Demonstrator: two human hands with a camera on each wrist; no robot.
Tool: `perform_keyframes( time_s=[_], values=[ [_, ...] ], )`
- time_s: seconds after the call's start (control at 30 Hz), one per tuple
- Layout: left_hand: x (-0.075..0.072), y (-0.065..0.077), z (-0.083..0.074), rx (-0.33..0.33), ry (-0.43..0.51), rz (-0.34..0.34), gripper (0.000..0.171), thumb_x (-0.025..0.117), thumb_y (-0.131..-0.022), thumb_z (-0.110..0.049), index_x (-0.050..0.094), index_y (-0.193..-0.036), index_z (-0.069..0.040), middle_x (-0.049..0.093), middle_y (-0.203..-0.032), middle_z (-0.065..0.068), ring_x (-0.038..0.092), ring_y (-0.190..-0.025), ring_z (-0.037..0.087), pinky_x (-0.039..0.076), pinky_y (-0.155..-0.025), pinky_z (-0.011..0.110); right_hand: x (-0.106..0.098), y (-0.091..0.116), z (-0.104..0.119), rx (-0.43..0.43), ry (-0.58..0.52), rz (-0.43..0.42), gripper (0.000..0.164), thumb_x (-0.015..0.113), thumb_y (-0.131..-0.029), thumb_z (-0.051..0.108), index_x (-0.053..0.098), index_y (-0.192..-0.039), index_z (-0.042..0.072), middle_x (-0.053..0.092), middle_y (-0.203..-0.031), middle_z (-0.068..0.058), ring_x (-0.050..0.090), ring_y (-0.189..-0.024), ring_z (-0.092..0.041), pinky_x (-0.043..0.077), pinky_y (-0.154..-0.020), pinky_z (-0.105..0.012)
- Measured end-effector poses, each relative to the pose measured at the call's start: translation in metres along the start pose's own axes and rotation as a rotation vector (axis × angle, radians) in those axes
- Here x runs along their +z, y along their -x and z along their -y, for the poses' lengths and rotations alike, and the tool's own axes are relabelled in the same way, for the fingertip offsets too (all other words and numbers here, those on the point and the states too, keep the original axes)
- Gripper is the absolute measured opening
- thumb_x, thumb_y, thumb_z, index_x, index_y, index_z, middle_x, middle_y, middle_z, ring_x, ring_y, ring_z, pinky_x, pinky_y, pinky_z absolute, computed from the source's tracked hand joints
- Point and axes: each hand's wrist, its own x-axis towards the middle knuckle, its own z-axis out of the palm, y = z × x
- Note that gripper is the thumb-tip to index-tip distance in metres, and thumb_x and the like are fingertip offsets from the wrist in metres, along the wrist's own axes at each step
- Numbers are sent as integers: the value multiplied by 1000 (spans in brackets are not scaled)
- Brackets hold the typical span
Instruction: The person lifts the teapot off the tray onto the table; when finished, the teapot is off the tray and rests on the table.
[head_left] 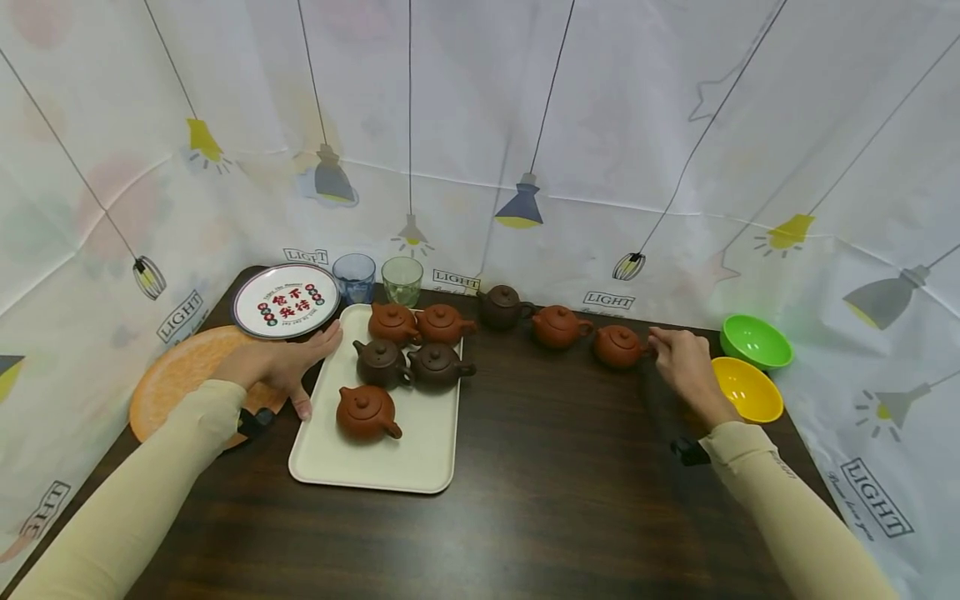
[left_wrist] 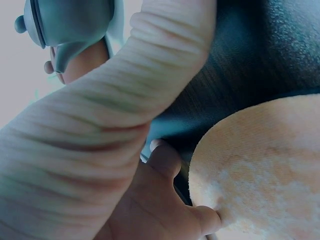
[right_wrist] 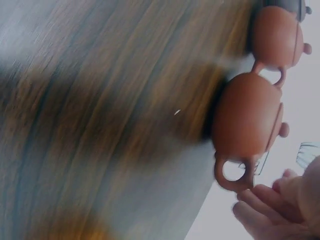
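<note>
My left hand (head_left: 288, 367) spreads along the left edge of the cream tray (head_left: 420, 454), thumb and fingers at its rim. On the tray sit red-brown teapots, one at the front (head_left: 365, 413) and two at the back, with two dark brown teapots (head_left: 437, 367) between them. My right hand (head_left: 684, 367) is at the handle of the rightmost red-brown teapot (head_left: 617, 347), fingertips right at the outside of its loop. In the right wrist view, the loop of that teapot (right_wrist: 250, 115) shows no finger through it. Another red-brown teapot (head_left: 557, 327) and a dark teapot (head_left: 504, 307) stand left of it.
A round orange mat (head_left: 180, 375) and a white plate with red lettering (head_left: 285, 302) lie left of the tray. Blue (head_left: 354, 279) and green (head_left: 402, 281) glasses stand behind it. Green (head_left: 756, 342) and yellow (head_left: 746, 390) bowls sit at the right, near the curtain.
</note>
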Motion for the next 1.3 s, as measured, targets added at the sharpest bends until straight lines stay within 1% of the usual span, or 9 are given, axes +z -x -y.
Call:
perform_keyframes(
  time_s=[0.13,0.23,0.4,0.53,0.63,0.8,1.1,1.2,1.3],
  values=[
    [0,1,0,-5,-2,0,147,95,-74,-41,-8,-169,3,-20,-175,31,13,-162,57,32,-125,66,1,0,20,-75,-55,-134,31,59,-108,6,71,-134,-7,75,-122,-32,72,-94,-45,59,-87,-62],
    [1,0,1,-8,-3,1,148,95,-74,-42,-8,-170,3,-21,-175,30,12,-162,56,32,-125,66,4,0,43,-153,-114,-212,31,62,-106,4,71,-133,-7,75,-124,-31,74,-106,-48,58,-93,-64],
    [1,-1,3,-7,5,0,148,95,-73,-42,-8,-170,2,-22,-175,30,9,-163,56,29,-126,67,10,-4,88,-289,-193,-294,29,66,-103,0,74,-131,-5,78,-120,-27,78,-93,-42,61,-79,-56],
    [2,-3,3,-7,11,3,148,95,-73,-42,-9,-170,2,-22,-175,29,6,-163,55,28,-126,67,16,-3,128,-362,-252,-286,27,69,-102,0,77,-127,-3,80,-119,-23,79,-94,-38,61,-76,-53],
    [2,-3,2,-7,22,12,148,95,-73,-41,-9,-170,2,-23,-175,29,3,-164,55,26,-127,67,20,5,158,-380,-318,-225,25,72,-101,4,79,-125,0,81,-119,-19,80,-99,-35,63,-80,-51],
    [5,-5,-1,-3,7,22,149,95,-72,-42,-9,-170,3,-22,-175,30,6,-163,55,27,-127,67,33,26,205,-396,-399,-77,22,74,-102,13,82,-121,6,83,-115,-12,81,-93,-25,64,-78,-45],
    [-1,-4,4,-5,6,12,150,95,-72,-40,-11,-169,2,-23,-175,30,1,-163,56,26,-126,69,73,54,277,-487,-372,404,29,74,-103,28,83,-118,5,84,-111,-10,79,-87,-21,64,-75,-33],
    [-2,-4,5,-4,18,13,151,96,-71,-41,-12,-169,2,-24,-175,29,-1,-164,55,24,-127,69,87,61,293,-549,-398,470,30,75,-102,30,84,-117,6,85,-109,-9,80,-86,-17,59,-72,-21],
    [-1,-5,7,3,47,17,153,95,-70,-46,-12,-170,0,-25,-175,28,-4,-164,54,22,-127,70,100,69,303,-611,-413,499,25,76,-101,33,85,-102,10,82,-88,-3,69,-69,-11,45,-62,-12]
  ],
)
